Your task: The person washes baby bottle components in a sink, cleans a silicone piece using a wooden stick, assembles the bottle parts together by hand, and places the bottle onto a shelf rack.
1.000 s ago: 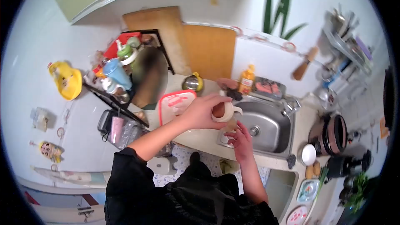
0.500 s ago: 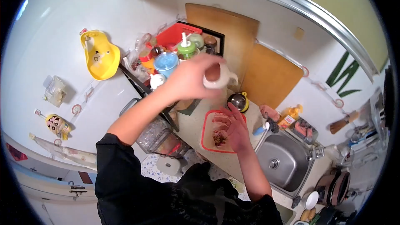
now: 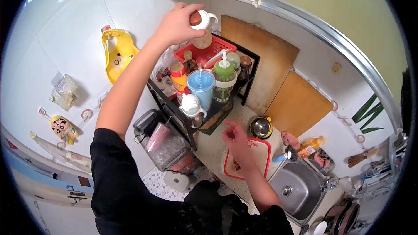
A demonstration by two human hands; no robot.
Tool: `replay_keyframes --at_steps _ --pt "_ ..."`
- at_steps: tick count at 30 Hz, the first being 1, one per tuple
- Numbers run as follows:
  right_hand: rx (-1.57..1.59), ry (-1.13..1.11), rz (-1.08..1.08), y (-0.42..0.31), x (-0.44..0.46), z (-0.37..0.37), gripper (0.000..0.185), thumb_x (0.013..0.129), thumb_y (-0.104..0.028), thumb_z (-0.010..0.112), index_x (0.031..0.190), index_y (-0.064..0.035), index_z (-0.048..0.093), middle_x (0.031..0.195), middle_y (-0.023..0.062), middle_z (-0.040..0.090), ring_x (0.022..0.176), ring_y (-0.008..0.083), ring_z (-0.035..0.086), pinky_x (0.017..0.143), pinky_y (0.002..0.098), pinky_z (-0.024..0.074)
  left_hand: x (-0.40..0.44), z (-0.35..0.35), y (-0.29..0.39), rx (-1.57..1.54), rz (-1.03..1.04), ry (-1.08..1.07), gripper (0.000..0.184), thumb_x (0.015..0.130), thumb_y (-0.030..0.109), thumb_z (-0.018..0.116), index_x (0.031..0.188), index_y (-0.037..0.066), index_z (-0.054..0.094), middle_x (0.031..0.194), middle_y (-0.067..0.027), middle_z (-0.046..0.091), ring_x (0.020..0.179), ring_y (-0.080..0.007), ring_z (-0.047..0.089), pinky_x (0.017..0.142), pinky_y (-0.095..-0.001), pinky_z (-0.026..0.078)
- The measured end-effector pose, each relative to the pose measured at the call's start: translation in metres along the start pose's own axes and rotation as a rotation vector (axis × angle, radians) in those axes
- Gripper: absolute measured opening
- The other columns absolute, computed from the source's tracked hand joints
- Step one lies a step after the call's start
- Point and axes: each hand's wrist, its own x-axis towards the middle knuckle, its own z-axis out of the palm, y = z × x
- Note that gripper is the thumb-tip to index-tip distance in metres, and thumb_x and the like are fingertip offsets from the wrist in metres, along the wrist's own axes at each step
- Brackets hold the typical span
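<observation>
My left hand (image 3: 176, 24) is raised over the rack, its fingers wrapped around a seasoning jar (image 3: 202, 39) with a clear body, a white handled collar and a brown top. The jar is upright, just above a red basket (image 3: 224, 45). Lower down, my right hand (image 3: 237, 143) hovers over a red-rimmed plastic tub (image 3: 265, 159), fingers loosely bent and apart, with nothing seen in them. Part of the dark, reddish food (image 3: 236, 165) in the tub shows beside my wrist; my forearm covers some of the tub.
On the black rack (image 3: 174, 124) stand a blue-lidded cup (image 3: 201, 82), a green-topped bottle (image 3: 224, 78), a white-capped bottle (image 3: 191, 106) and other jars. A metal bowl (image 3: 262, 127) sits behind the tub. At right is the sink (image 3: 291, 182); cutting boards (image 3: 300, 104) lean against the wall.
My left hand has carried the seasoning jar up and away, from in front of the rack to over the red basket. My right hand has shifted slightly left and its fingers have bent. The view has shifted.
</observation>
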Motion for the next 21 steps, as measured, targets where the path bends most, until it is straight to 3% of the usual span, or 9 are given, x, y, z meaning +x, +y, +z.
replay_keyframes --at_steps 4,8,10,14,18,21 --pt "-0.125 0.011 -0.061 -0.009 0.002 0.003 0.04 0.092 -0.005 0.066 0.131 -0.0095 0.059 0.096 0.0011 0.062 0.089 0.0112 0.058 0.081 0.0274 0.0479 0.027 0.052 -0.028 0.085 -0.08 -0.186 0.069 0.064 0.041 0.081 0.127 0.017 0.066 0.111 -0.0179 0.065 0.104 -0.0339 0.064 0.091 -0.0416 0.054" --pt "-0.169 0.07 -0.14 0.019 -0.002 -0.008 0.042 0.09 0.0 0.066 0.131 -0.0064 0.058 0.092 0.0 0.061 0.085 0.0092 0.058 0.077 0.0245 0.0461 0.034 0.088 -0.054 0.064 -0.083 -0.211 0.066 0.063 0.041 0.08 0.123 0.017 0.068 0.109 -0.0166 0.067 0.106 -0.0337 0.064 0.092 -0.0411 0.054" --pt "-0.249 0.092 -0.069 0.012 -0.013 -0.018 0.041 0.088 -0.003 0.068 0.128 -0.0068 0.06 0.091 0.0025 0.063 0.087 0.0128 0.06 0.081 0.0277 0.0478 0.032 0.086 -0.055 0.003 -0.129 -0.131 0.064 0.063 0.041 0.08 0.121 0.017 0.069 0.109 -0.0167 0.067 0.106 -0.0337 0.064 0.092 -0.0411 0.054" --pt "-0.308 0.085 0.002 0.014 -0.025 -0.025 0.042 0.084 -0.004 0.07 0.125 -0.0068 0.062 0.086 0.0038 0.064 0.085 0.0167 0.062 0.084 0.0306 0.0491 0.021 0.058 -0.058 -0.096 -0.083 0.014 0.063 0.067 0.042 0.08 0.123 0.016 0.067 0.109 -0.0167 0.065 0.104 -0.0329 0.064 0.091 -0.0397 0.054" --pt "-0.401 0.049 -0.059 0.025 -0.022 -0.014 0.048 0.083 -0.007 0.072 0.129 -0.0089 0.059 0.097 0.0082 0.064 0.091 0.0204 0.062 0.084 0.0335 0.0503 -0.008 0.001 -0.032 -0.278 -0.026 0.042 0.062 0.07 0.04 0.081 0.125 0.016 0.066 0.105 -0.0141 0.065 0.102 -0.0288 0.064 0.09 -0.0371 0.052" --pt "-0.499 0.033 -0.115 0.007 -0.01 0.011 0.055 0.084 -0.015 0.073 0.136 -0.011 0.054 0.11 0.0124 0.062 0.099 0.0236 0.061 0.088 0.0378 0.0501 -0.043 -0.033 -0.011 -0.344 -0.012 -0.035 0.06 0.076 0.023 0.081 0.133 0.015 0.063 0.107 -0.004 0.061 0.096 -0.0177 0.059 0.089 -0.0309 0.049"
